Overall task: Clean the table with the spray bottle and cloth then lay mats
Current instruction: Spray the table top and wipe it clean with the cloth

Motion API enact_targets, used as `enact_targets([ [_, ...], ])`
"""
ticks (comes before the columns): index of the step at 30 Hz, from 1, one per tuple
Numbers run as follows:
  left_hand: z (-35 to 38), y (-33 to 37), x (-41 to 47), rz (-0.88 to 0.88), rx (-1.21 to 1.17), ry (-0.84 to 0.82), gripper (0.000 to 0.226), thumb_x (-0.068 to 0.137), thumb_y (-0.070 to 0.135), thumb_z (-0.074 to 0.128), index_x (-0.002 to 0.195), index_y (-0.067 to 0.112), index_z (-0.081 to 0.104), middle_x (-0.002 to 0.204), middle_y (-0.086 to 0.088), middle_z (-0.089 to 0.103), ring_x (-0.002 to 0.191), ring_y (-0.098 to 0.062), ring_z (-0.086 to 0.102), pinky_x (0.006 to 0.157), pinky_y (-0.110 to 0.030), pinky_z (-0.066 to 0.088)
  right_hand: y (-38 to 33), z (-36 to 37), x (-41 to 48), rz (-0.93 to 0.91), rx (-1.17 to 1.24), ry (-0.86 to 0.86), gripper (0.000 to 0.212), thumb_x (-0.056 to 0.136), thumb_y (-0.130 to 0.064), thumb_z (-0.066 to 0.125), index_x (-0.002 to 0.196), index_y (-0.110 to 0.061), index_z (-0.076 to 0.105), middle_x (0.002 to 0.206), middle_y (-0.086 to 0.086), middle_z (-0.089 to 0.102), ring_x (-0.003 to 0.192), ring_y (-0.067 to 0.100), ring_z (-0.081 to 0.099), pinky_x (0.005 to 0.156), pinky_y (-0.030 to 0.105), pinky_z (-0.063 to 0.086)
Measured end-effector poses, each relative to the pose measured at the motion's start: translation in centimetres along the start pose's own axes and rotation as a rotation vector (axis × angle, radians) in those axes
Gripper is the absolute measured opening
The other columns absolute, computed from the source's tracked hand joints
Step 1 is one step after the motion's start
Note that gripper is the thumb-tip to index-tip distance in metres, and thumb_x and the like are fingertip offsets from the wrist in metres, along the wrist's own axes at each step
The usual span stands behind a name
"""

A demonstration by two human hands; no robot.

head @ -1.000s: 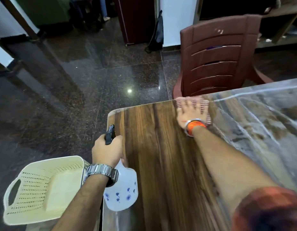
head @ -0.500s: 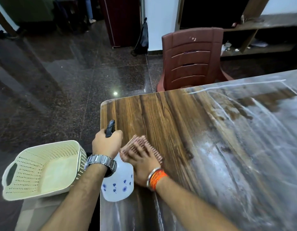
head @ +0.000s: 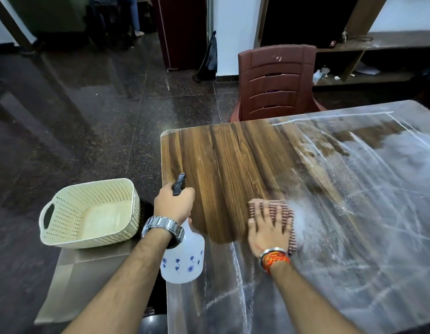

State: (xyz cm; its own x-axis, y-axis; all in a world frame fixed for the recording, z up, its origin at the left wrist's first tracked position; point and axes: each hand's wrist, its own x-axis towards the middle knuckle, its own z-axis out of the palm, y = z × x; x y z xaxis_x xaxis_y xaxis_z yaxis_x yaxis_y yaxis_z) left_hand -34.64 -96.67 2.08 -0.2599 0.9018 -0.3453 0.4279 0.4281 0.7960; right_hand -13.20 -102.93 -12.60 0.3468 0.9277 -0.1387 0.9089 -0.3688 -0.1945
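Spray bottle (head: 182, 259) upright at the surface's (head: 233, 160) near-left edge; our left hand (head: 174, 204) has its fingers clamped round the neck. Cloth (head: 285, 209) lies flat on the surface under our right hand (head: 268, 230), fingers spread apart, pressing. Cream basket (head: 88, 213) sits off left.

Cream basket (head: 93, 238) left (perforated); maroon chair (head: 276, 75) beyond.

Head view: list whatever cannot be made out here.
All in the head view:
- Spray bottle: trigger covered by the left hand; fill level unreadable.
- Cloth: mostly under the right hand, right edge blurred.
- Table: right and near ends cut off by the frame; glare veils the surface.
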Motion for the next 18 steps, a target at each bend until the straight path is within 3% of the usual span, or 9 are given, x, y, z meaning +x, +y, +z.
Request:
enact_targets([
  [3,0.2,-1.7,-2.3,0.026,0.055,-0.026,0.011,0.077,0.019,0.056,0.074,0.008,0.058,0.066,-0.007,0.060,0.058,-0.025,0.054,0.054,-0.029,0.040,-1.4,0.8,-3.2,-0.145,-0.007,-0.056,0.061,0.092,-0.053,0.011,0.151,-0.039,0.015,0.159,-0.011,0.018,0.147,0.029,0.013,0.116,0.057,0.000],
  [7,0.8,-4.6,-6.3,0.038,0.075,-0.062,0.015,0.080,0.018,0.056,0.069,0.010,0.052,0.063,-0.006,0.054,0.056,-0.022,0.046,0.052,-0.029,0.033,-0.4,0.7,-5.1,-0.187,-0.038,-0.079,0.061,0.091,-0.054,0.007,0.151,-0.042,0.006,0.160,-0.013,0.007,0.148,0.025,0.001,0.116,0.052,-0.008],
  [10,1.8,-7.0,-9.6,0.009,0.093,-0.098,0.021,0.083,0.018,0.056,0.065,0.012,0.047,0.058,-0.003,0.048,0.054,-0.022,0.042,0.051,-0.029,0.029,1.3,0.7,-7.1,-0.258,-0.050,-0.087,0.061,0.091,-0.053,0.008,0.151,-0.042,0.009,0.160,-0.013,0.011,0.148,0.025,0.004,0.115,0.052,-0.009],
  [13,3.1,-8.7,-13.0,-0.021,0.094,-0.116,0.018,0.073,0.025,0.054,0.060,0.014,0.048,0.054,-0.003,0.047,0.054,-0.027,0.044,0.053,-0.029,0.032,3.8,0.5,-9.8,-0.259,-0.047,-0.082,0.061,0.090,-0.052,0.011,0.151,-0.041,0.014,0.159,-0.012,0.017,0.148,0.026,0.010,0.115,0.053,-0.006],
  [18,4.6,-10.7,-18.7,-0.063,0.157,-0.108,0.025,0.076,0.016,0.057,0.053,0.012,0.047,0.053,-0.005,0.051,0.054,-0.028,0.044,0.047,-0.027,0.031,7.7,0.2,-14.3,-0.216,-0.042,-0.078,0.065,0.088,-0.054,0.005,0.151,-0.041,0.008,0.160,-0.012,0.010,0.148,0.026,0.005,0.113,0.051,-0.014],
])
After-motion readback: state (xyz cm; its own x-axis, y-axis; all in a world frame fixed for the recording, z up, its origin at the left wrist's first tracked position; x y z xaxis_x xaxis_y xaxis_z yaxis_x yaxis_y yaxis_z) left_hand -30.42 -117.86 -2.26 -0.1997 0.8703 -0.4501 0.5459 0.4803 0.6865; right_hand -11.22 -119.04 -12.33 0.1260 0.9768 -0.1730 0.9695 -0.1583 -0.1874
